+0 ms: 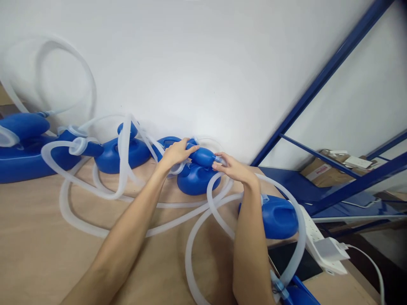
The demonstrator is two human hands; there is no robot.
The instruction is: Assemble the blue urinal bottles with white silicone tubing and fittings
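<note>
A blue bulb-shaped urinal head (203, 157) rests on top of a blue plastic urinal bottle (195, 182), close to the wall. My left hand (178, 153) is closed round the left end of the head, thumb on top. Below its fingers, part of a translucent rim shows. My right hand (233, 167) pinches the translucent hose end (220, 159) where it joins the head's right tip. Some fingertips of both hands are hidden. A pale flexible hose (211, 197) loops round beneath my right hand and forearm.
More blue bottles with hoses stand at left (28, 165), mid-left (122, 159) and right (281, 218). Hoses cross the wooden table (34, 237). At right lie a dark flat device (299, 258), a white power strip (313, 233) and a blue metal rack (314, 93) holding a cardboard box (324, 169).
</note>
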